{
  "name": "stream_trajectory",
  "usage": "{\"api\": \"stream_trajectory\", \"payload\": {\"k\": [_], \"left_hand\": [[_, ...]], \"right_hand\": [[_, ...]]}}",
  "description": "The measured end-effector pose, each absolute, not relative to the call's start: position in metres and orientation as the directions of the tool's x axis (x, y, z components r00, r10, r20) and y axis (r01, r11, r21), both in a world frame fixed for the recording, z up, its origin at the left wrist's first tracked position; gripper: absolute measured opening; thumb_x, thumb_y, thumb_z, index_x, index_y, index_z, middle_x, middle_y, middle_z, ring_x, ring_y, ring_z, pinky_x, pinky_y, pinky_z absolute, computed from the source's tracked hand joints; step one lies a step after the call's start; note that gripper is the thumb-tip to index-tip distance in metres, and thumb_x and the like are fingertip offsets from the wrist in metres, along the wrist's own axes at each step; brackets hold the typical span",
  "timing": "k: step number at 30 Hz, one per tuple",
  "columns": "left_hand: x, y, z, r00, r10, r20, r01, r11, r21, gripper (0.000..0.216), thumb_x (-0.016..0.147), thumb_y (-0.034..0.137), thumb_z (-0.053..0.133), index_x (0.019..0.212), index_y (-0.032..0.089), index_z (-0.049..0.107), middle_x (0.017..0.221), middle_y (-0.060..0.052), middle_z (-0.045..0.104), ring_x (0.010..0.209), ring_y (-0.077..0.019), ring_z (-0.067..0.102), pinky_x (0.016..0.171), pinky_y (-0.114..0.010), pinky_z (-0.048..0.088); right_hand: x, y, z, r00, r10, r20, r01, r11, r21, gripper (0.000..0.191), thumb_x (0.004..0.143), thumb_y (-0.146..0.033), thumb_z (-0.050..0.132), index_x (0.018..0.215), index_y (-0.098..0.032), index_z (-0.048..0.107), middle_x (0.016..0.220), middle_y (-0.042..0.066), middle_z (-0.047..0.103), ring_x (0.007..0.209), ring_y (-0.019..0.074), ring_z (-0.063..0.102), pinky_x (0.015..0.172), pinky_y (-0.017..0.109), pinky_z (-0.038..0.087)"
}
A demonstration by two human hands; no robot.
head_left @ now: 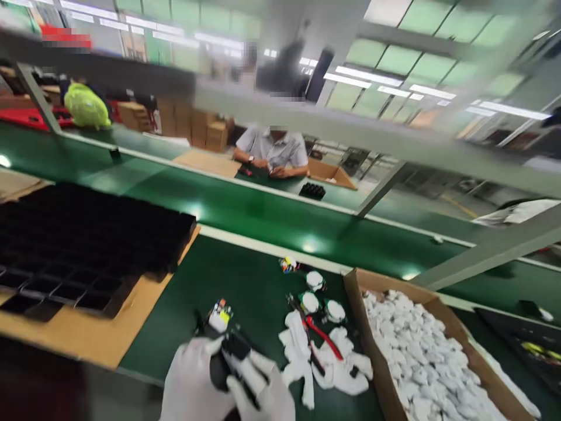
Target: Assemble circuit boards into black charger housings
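Note:
Both of my hands wear white gloves and meet low in the view, over the green table. My left hand (190, 377) is closed round a black plastic part (219, 371). From the other side my right hand (267, 383) grips the same part with bent fingers; blur hides its exact shape. Just beyond my fingers is a small circuit board (220, 316) with white, yellow and orange components. To the right, red-handled pliers (322, 336) lie on a pair of white gloves (298, 345). Several round white pieces with green boards (310, 302) sit behind the pliers.
A cardboard box (368, 339) full of small white pieces (416, 339) stands at right. Rows of black square trays or cases (96, 234) cover cardboard (144, 298) at left. Behind runs a green conveyor belt (245, 204) under a metal frame; a person (276, 152) sits across it.

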State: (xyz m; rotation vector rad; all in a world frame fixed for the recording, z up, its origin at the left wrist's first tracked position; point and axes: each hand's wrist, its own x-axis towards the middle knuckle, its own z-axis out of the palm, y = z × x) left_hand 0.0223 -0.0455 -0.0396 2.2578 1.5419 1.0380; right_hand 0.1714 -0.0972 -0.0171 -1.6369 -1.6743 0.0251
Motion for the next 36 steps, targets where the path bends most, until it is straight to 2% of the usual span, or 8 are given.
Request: {"api": "stream_trajectory", "payload": {"k": [2, 7, 12, 17, 23, 26, 31, 36], "left_hand": [[0.021, -0.045, -0.033, 0.157, 0.899, 0.409, 0.698, -0.394, 0.598, 0.029, 0.071, 0.020, 0.071, 0.100, 0.021, 0.073, 0.087, -0.009, 0.075, 0.079, -0.0304, 0.071, 0.074, -0.042, 0.055], [0.017, -0.038, -0.019, 0.164, 0.906, 0.391, 0.603, -0.405, 0.687, 0.039, 0.068, 0.029, 0.075, 0.106, 0.019, 0.070, 0.089, -0.009, 0.072, 0.084, -0.0298, 0.068, 0.079, -0.043, 0.053], [0.014, -0.034, -0.025, 0.159, 0.897, 0.413, 0.633, -0.413, 0.655, 0.040, 0.069, 0.035, 0.078, 0.104, 0.017, 0.070, 0.092, -0.011, 0.073, 0.085, -0.0316, 0.069, 0.080, -0.045, 0.054], [0.016, -0.029, -0.028, 0.154, 0.891, 0.428, 0.689, -0.407, 0.599, 0.037, 0.072, 0.037, 0.078, 0.102, 0.016, 0.072, 0.086, -0.010, 0.074, 0.080, -0.0303, 0.069, 0.077, -0.044, 0.054], [0.017, -0.026, -0.028, 0.203, 0.882, 0.425, 0.750, -0.419, 0.511, 0.023, 0.076, 0.029, 0.073, 0.096, 0.018, 0.074, 0.077, -0.008, 0.071, 0.075, -0.0275, 0.070, 0.072, -0.040, 0.050], [0.017, -0.025, -0.029, 0.213, 0.890, 0.403, 0.770, -0.407, 0.492, 0.026, 0.074, 0.033, 0.074, 0.096, 0.019, 0.074, 0.077, -0.008, 0.071, 0.075, -0.0282, 0.070, 0.071, -0.040, 0.048], [0.018, -0.023, -0.026, 0.205, 0.887, 0.414, 0.737, -0.418, 0.531, 0.040, 0.064, 0.037, 0.075, 0.097, 0.016, 0.070, 0.074, -0.006, 0.070, 0.071, -0.0271, 0.068, 0.072, -0.041, 0.047], [0.020, -0.024, -0.020, 0.178, 0.915, 0.363, 0.710, -0.375, 0.596, 0.030, 0.068, 0.035, 0.074, 0.093, 0.019, 0.068, 0.076, -0.005, 0.069, 0.071, -0.0247, 0.066, 0.076, -0.040, 0.047]], "right_hand": [[0.171, -0.099, -0.019, 0.123, 0.811, 0.572, 0.833, 0.228, -0.503, 0.020, 0.099, -0.024, 0.073, 0.119, -0.028, 0.076, 0.107, 0.005, 0.079, 0.097, 0.0200, 0.078, 0.084, 0.031, 0.066], [0.167, -0.088, -0.001, 0.071, 0.730, 0.680, 0.856, 0.306, -0.417, 0.018, 0.096, -0.020, 0.076, 0.112, -0.027, 0.077, 0.106, 0.005, 0.079, 0.094, 0.0187, 0.079, 0.083, 0.029, 0.066], [0.163, -0.081, -0.001, 0.134, 0.779, 0.612, 0.890, 0.178, -0.421, 0.020, 0.097, -0.030, 0.074, 0.117, -0.024, 0.078, 0.100, 0.006, 0.079, 0.088, 0.0208, 0.078, 0.075, 0.033, 0.066], [0.157, -0.079, -0.011, 0.203, 0.844, 0.496, 0.880, 0.064, -0.470, 0.027, 0.097, -0.034, 0.073, 0.120, -0.023, 0.080, 0.108, 0.009, 0.080, 0.097, 0.0247, 0.078, 0.082, 0.038, 0.065], [0.149, -0.083, -0.020, 0.196, 0.886, 0.420, 0.843, 0.067, -0.534, 0.019, 0.098, -0.028, 0.072, 0.114, -0.026, 0.082, 0.110, 0.007, 0.080, 0.098, 0.0223, 0.079, 0.081, 0.033, 0.065], [0.151, -0.081, -0.019, 0.263, 0.862, 0.434, 0.829, 0.028, -0.559, 0.035, 0.096, -0.031, 0.076, 0.130, -0.023, 0.074, 0.112, 0.009, 0.080, 0.098, 0.0235, 0.078, 0.083, 0.034, 0.066], [0.159, -0.071, -0.006, 0.242, 0.892, 0.382, 0.769, 0.064, -0.636, 0.027, 0.092, -0.031, 0.079, 0.117, -0.022, 0.076, 0.102, 0.006, 0.080, 0.090, 0.0228, 0.077, 0.080, 0.035, 0.066], [0.162, -0.067, -0.001, 0.235, 0.893, 0.384, 0.742, 0.091, -0.664, 0.024, 0.094, -0.031, 0.078, 0.116, -0.022, 0.079, 0.101, 0.007, 0.081, 0.092, 0.0232, 0.077, 0.084, 0.038, 0.066]]}}
